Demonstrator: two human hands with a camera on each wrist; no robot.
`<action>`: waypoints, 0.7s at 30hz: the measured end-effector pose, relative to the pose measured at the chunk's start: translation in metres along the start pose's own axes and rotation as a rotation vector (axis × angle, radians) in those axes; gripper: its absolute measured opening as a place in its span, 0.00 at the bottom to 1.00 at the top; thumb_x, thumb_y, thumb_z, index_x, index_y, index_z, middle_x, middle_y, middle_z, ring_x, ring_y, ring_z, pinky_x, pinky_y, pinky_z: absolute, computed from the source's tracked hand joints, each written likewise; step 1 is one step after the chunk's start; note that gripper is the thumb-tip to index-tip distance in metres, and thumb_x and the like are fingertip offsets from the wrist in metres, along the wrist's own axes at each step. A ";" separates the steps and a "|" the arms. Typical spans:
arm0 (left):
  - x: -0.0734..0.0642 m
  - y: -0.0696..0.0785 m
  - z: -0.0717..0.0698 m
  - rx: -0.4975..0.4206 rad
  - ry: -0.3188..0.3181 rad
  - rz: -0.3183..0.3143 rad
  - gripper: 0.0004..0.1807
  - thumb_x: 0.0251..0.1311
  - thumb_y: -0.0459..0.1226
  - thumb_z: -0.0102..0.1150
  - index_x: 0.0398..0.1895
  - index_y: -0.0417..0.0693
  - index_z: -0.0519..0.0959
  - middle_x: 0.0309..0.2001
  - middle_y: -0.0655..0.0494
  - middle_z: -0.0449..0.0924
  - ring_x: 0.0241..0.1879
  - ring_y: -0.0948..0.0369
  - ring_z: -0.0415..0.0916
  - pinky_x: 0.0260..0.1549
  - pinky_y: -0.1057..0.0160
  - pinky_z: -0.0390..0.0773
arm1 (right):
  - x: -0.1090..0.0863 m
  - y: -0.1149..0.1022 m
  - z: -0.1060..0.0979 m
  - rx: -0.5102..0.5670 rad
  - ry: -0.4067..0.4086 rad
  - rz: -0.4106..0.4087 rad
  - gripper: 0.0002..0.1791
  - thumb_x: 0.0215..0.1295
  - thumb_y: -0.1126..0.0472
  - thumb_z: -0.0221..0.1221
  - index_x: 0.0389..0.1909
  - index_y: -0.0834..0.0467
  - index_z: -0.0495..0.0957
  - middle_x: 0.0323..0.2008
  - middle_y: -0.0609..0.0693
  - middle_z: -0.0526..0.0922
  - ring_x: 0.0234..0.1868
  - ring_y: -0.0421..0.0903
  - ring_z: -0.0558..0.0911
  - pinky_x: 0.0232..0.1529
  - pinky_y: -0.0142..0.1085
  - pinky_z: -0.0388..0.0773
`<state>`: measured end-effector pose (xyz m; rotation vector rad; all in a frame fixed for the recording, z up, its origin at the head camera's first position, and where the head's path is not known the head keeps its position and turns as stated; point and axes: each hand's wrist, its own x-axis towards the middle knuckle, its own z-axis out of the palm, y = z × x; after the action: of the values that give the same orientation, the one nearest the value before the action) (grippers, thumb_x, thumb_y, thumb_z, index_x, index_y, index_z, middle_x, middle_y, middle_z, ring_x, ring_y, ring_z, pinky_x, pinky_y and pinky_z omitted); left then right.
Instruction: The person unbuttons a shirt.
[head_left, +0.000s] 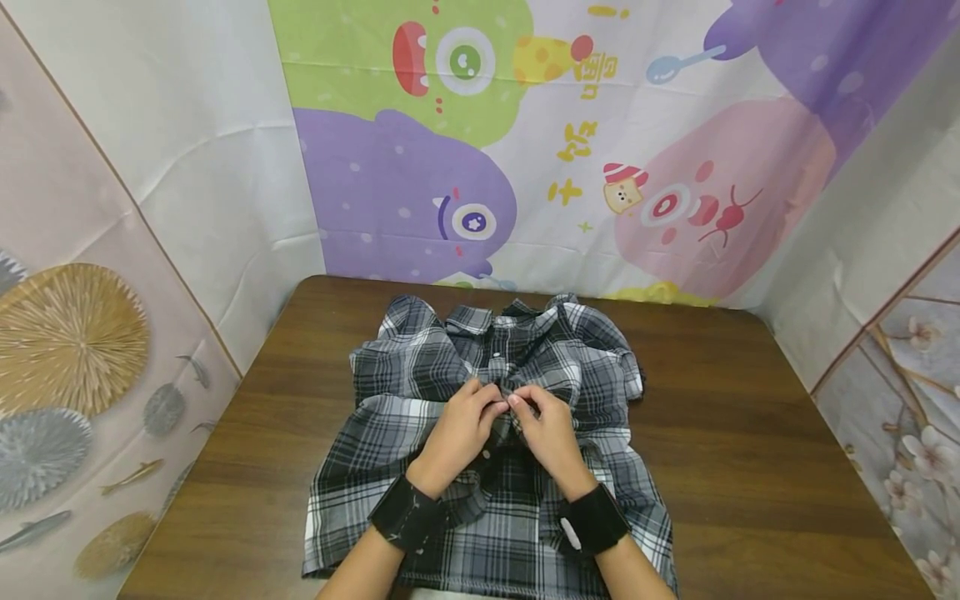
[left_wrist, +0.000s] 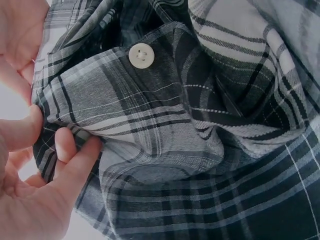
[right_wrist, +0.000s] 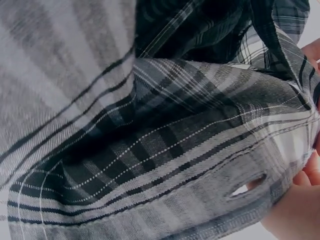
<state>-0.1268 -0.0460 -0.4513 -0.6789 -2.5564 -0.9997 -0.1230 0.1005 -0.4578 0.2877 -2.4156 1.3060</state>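
Note:
A black, grey and white plaid shirt [head_left: 405, 433] lies front up on the table, its collar at the far side. At the middle of its front placket my left hand [head_left: 461, 425] pinches the cloth between thumb and fingers. Right beside it, fingertips nearly meeting, my right hand [head_left: 551, 429] pinches the other front edge. A pale round button [left_wrist: 141, 55] shows on the strip near the left fingers. In the right wrist view a buttonhole [right_wrist: 248, 186] gapes in the placket close to the right thumb [right_wrist: 295, 212]. What sits between the fingertips is hidden.
The brown wooden table [head_left: 750, 467] extends on both sides of the shirt. Behind it hangs a cartoon-printed cloth [head_left: 555, 250], with patterned sheets at left and right. A black band [head_left: 408, 512] wraps the left wrist, another band [head_left: 595, 521] the right.

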 end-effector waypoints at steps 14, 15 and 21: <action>-0.001 0.000 0.002 -0.096 0.093 0.023 0.04 0.61 0.36 0.56 0.29 0.47 0.77 0.25 0.58 0.65 0.20 0.68 0.59 0.22 0.72 0.66 | 0.006 -0.003 -0.006 0.165 -0.044 0.190 0.07 0.61 0.64 0.59 0.30 0.64 0.82 0.26 0.54 0.80 0.25 0.35 0.72 0.30 0.27 0.69; -0.001 0.000 0.002 -0.097 0.095 0.024 0.04 0.61 0.36 0.56 0.29 0.47 0.77 0.25 0.58 0.65 0.20 0.68 0.59 0.22 0.72 0.66 | 0.006 -0.003 -0.006 0.174 -0.047 0.196 0.07 0.61 0.64 0.59 0.30 0.64 0.82 0.27 0.55 0.81 0.26 0.35 0.72 0.30 0.27 0.69; -0.001 0.002 0.002 -0.105 0.096 0.010 0.04 0.61 0.36 0.56 0.29 0.47 0.78 0.25 0.58 0.66 0.21 0.68 0.60 0.22 0.71 0.66 | 0.005 -0.004 -0.007 0.176 -0.061 0.211 0.08 0.61 0.62 0.59 0.31 0.64 0.82 0.26 0.53 0.80 0.25 0.36 0.71 0.30 0.28 0.69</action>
<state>-0.1250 -0.0439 -0.4526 -0.6543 -2.4300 -1.1415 -0.1247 0.1042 -0.4492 0.1224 -2.4379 1.6286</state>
